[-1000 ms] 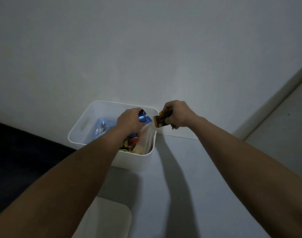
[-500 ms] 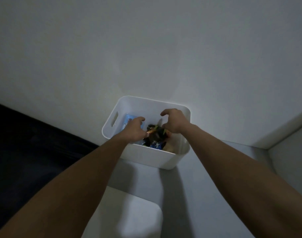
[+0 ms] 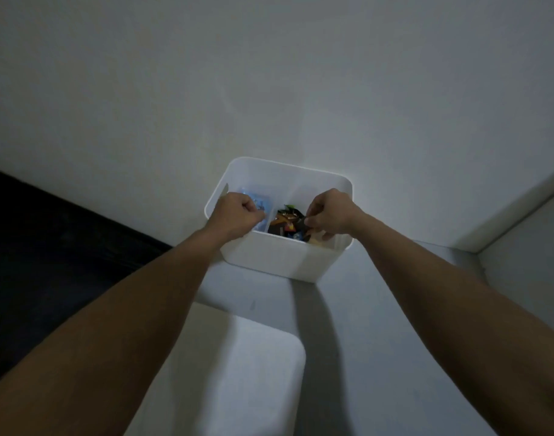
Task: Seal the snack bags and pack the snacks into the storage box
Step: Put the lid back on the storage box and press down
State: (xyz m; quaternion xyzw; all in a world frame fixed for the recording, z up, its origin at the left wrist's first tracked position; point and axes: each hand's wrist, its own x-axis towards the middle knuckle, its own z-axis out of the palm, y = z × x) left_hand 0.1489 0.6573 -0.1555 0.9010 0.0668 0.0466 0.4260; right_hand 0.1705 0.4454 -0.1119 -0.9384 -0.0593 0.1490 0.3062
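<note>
A white storage box (image 3: 269, 262) stands on a pale surface against the wall. Inside lie a light blue packet (image 3: 259, 203) on the left and a heap of dark, orange and green snack packets (image 3: 285, 222) on the right, seemingly within a clear bag (image 3: 264, 223) whose thin edge shows faintly. My left hand (image 3: 236, 217) is curled into a fist over the box's left side, at that clear edge. Over the right side, my right hand (image 3: 330, 215) pinches its fingertips together at the bag beside the dark packets. The light is dim, so the grip is hard to make out.
A white flat piece with rounded corners (image 3: 238, 372), like a lid, lies near me in front of the box. A dark area (image 3: 49, 247) fills the left. A raised pale ledge (image 3: 505, 221) runs along the right, with the wall close behind the box.
One second ago each hand held a packet above the box. Both packets now lie inside, and my hands have moved apart to the box's two sides with fingers closed.
</note>
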